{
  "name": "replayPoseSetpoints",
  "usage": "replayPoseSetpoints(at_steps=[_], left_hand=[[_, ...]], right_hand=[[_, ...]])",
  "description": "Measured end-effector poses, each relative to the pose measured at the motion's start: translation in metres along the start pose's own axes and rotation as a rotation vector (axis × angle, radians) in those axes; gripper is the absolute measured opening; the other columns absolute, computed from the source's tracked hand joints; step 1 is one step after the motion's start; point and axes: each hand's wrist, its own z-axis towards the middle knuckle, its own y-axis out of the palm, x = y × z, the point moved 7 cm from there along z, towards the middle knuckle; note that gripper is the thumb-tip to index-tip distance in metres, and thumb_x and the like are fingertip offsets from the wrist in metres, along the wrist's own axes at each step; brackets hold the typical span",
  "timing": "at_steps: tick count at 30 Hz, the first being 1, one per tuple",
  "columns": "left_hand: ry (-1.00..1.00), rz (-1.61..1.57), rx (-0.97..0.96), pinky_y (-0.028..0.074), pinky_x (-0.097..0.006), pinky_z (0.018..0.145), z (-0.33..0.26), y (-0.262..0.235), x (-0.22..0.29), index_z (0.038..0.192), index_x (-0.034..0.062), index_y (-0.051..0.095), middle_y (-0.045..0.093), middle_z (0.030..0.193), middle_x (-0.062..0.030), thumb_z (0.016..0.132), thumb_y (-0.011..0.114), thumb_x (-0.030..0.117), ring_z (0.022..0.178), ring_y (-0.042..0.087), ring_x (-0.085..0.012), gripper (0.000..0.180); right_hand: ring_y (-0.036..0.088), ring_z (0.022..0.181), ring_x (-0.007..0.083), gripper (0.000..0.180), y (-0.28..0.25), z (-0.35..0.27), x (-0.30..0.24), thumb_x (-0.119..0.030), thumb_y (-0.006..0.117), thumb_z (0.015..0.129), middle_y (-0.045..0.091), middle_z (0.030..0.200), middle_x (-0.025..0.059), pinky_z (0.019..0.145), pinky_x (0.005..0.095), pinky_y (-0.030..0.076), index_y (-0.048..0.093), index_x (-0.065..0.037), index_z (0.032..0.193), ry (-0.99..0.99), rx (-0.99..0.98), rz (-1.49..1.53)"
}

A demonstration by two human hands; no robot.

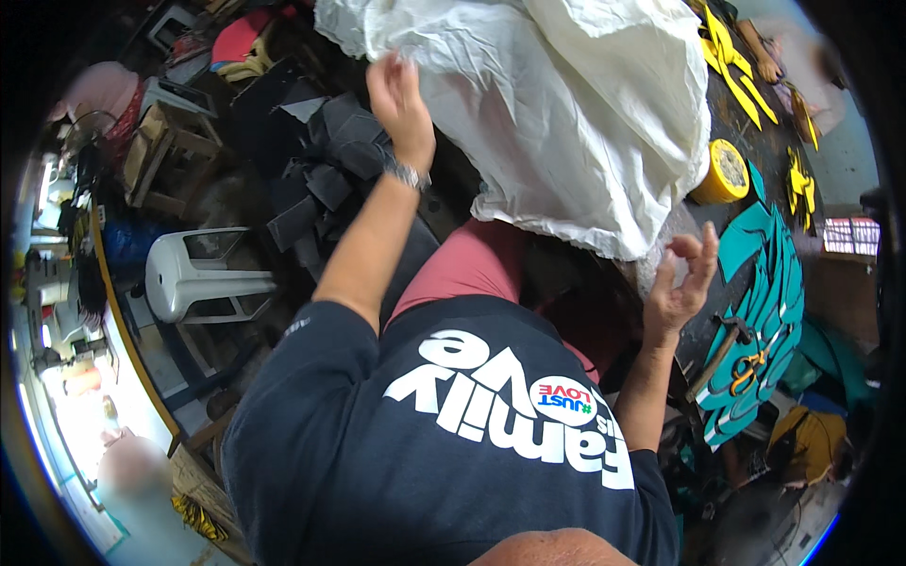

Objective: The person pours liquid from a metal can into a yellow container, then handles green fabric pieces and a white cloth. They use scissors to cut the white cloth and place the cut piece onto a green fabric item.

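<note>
A large white cloth or sack, creased and crumpled, spreads over the work table in front of me. By its left edge is my left hand, raised, its fingers stretched out and somewhat blurred by motion. A watch or bracelet circles that wrist. My right hand is near the lower right corner of the white cloth, fingers bent but apart from the thumb, with nothing between them. Close to it on the right lie several teal cut pieces, with a hammer and orange-handled scissors on them.
A yellow round container stands right of the cloth, near yellow cut pieces. Dark grey pieces are heaped at the left. Further left are a white plastic stool and a wooden stool. Other people sit nearby.
</note>
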Motion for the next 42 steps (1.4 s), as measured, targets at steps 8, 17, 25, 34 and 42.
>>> replayPoseSetpoints(at_steps=[8, 17, 25, 34, 42], left_hand=[[-1.023, -0.304, 0.104, 0.043, -0.041, 0.098, -0.106, -0.034, -0.135, 0.115, 0.0094, 0.063, 0.064, 0.115, -0.0052, 0.089, 0.066, 0.023, 0.105, 0.058, -0.0242, 0.029], [-0.723, -0.436, -0.037, 0.049, -0.038, 0.1, -0.084, -0.078, -0.048, 0.128, 0.0005, 0.059, 0.067, 0.121, -0.0109, 0.092, 0.065, 0.01, 0.112, 0.063, -0.0235, 0.038], [-0.664, 0.195, -0.416, 0.048, -0.024, 0.084, -0.016, -0.101, -0.009, 0.141, 0.0037, 0.051, 0.064, 0.121, -0.0055, 0.093, 0.071, 0.019, 0.103, 0.061, -0.0107, 0.055], [-0.545, 0.429, -0.06, 0.052, -0.031, 0.088, 0.147, -0.079, -0.087, 0.13, -0.0123, 0.056, 0.068, 0.113, -0.0155, 0.086, 0.078, 0.032, 0.096, 0.065, -0.0186, 0.066], [-0.269, -0.399, 0.259, 0.054, -0.042, 0.09, 0.116, -0.101, -0.013, 0.125, 0.002, 0.059, 0.065, 0.123, -0.0124, 0.099, 0.064, 0.034, 0.108, 0.065, -0.0266, 0.041]], right_hand=[[0.047, 0.136, 0.0351, 0.063, 0.11, 0.103, 0.0, -0.003, 0.059, 0.093, 0.055, 0.14, 0.0178, 0.114, 0.0486, 0.033, 0.04, -0.016, 0.152, -0.29, -0.373, -0.136], [0.035, 0.141, 0.0426, 0.078, 0.131, 0.118, 0.128, -0.033, 0.062, 0.095, 0.039, 0.151, 0.0244, 0.115, 0.0551, 0.026, 0.019, -0.021, 0.159, 0.062, -0.344, -0.36], [0.064, 0.112, 0.0366, 0.051, 0.119, 0.142, 0.026, -0.025, 0.068, 0.09, 0.066, 0.121, 0.0219, 0.095, 0.0454, 0.049, 0.052, -0.012, 0.137, 0.117, -0.445, -0.755], [0.068, 0.102, 0.0377, 0.072, 0.207, 0.229, -0.046, -0.039, 0.072, 0.087, 0.07, 0.102, 0.0186, 0.086, 0.0471, 0.053, 0.039, -0.018, 0.147, -0.064, -0.133, -0.499], [0.069, 0.1, 0.04, 0.066, 0.182, 0.308, 0.067, -0.023, 0.066, 0.093, 0.071, 0.104, 0.0245, 0.089, 0.0467, 0.052, 0.037, -0.02, 0.151, 0.11, -0.068, -0.563]])
